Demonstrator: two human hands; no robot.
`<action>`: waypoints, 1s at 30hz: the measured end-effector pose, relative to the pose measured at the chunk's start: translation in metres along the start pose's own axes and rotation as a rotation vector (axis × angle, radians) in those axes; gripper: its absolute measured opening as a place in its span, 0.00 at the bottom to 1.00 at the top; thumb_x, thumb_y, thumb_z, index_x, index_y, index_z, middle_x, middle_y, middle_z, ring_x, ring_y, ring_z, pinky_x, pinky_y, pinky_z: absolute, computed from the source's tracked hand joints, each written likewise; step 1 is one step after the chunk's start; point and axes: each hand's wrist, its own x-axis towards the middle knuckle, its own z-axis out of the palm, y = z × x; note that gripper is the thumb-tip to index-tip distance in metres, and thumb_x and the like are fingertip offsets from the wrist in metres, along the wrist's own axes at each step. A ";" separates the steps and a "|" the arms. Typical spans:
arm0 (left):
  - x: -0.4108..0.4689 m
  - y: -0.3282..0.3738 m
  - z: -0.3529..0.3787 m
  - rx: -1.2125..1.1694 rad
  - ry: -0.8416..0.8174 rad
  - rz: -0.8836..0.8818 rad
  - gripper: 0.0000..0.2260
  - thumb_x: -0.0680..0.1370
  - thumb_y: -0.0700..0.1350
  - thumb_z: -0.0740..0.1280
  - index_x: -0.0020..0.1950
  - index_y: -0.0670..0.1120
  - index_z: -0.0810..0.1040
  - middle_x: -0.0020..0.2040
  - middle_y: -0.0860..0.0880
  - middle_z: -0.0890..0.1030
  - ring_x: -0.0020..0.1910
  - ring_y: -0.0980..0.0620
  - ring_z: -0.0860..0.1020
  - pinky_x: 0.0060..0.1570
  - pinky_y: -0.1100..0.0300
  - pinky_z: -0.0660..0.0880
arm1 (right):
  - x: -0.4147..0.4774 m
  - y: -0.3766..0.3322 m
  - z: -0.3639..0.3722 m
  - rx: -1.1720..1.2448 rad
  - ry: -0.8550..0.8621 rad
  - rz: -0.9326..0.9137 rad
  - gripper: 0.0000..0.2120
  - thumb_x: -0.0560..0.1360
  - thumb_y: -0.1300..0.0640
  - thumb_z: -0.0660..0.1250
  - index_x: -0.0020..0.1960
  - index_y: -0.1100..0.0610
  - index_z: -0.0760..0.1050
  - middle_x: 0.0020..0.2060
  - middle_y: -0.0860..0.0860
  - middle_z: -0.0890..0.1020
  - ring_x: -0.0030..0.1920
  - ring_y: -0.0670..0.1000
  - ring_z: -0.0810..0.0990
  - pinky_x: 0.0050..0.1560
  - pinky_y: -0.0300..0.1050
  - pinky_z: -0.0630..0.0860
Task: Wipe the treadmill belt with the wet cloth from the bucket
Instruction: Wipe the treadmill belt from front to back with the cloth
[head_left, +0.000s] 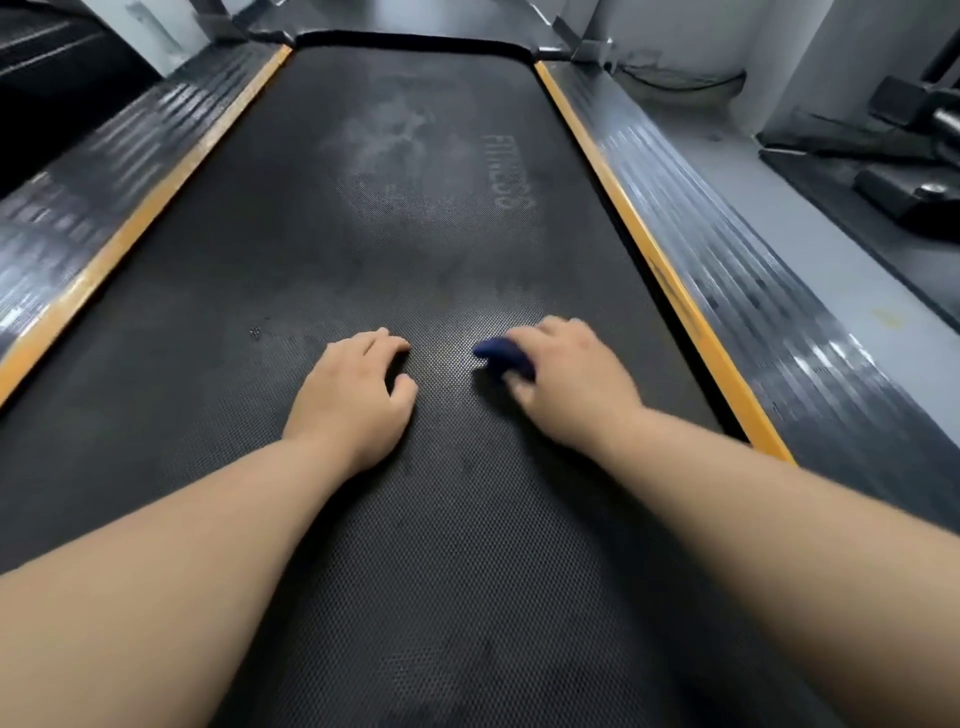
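**Wet cloth meets treadmill belt.** My right hand presses a small dark-blue wet cloth onto the treadmill belt, just right of the belt's centre line. The cloth is bunched into a wad. Most of it is hidden under my palm, and 1 rounded fold pokes out to the left. My fingers and thumb are curled over it, and the hand shows blurred.

I judge the cloth soft, light and limp, a thing that crumples under pressure. The best hold looks like the one I have, with the palm on top and the fingertips pinning the edge so the wad cannot roll out. Being wet, it should drag rather than slide on the belt's fine dimpled weave. The belt feels firm to lean on, though I expect it may creep if I push along its length.

My left hand rests on the belt just beside, apart from the cloth, fingers loosely curled and holding nothing.

Ahead, a pale dusty patch marks the far half of the belt, which looks not yet wiped. Beside it runs faded grey lettering, turned sideways to me. It appears to read "FITNESS", though the last letters are unclear.

2 orange strips edge the belt, with ribbed side rails outside them. No bucket is in view.
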 end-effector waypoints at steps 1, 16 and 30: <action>0.000 0.000 0.000 -0.004 -0.001 -0.001 0.19 0.79 0.50 0.57 0.70 0.52 0.68 0.73 0.53 0.65 0.71 0.50 0.60 0.70 0.56 0.57 | 0.011 0.013 -0.001 -0.062 0.021 0.073 0.16 0.75 0.49 0.62 0.62 0.47 0.74 0.56 0.53 0.75 0.58 0.58 0.72 0.58 0.52 0.73; 0.006 -0.006 0.000 -0.012 -0.027 0.058 0.19 0.80 0.45 0.54 0.70 0.49 0.68 0.73 0.50 0.64 0.72 0.50 0.60 0.74 0.54 0.48 | 0.046 0.001 0.005 -0.096 0.026 0.296 0.17 0.75 0.52 0.60 0.63 0.47 0.75 0.58 0.56 0.74 0.60 0.61 0.70 0.60 0.52 0.72; 0.008 -0.021 -0.014 -0.057 -0.127 0.183 0.20 0.82 0.44 0.53 0.74 0.52 0.64 0.77 0.53 0.57 0.76 0.56 0.53 0.72 0.62 0.44 | 0.037 0.001 -0.008 0.007 -0.008 0.432 0.17 0.76 0.54 0.60 0.62 0.41 0.75 0.60 0.55 0.72 0.62 0.60 0.67 0.61 0.52 0.68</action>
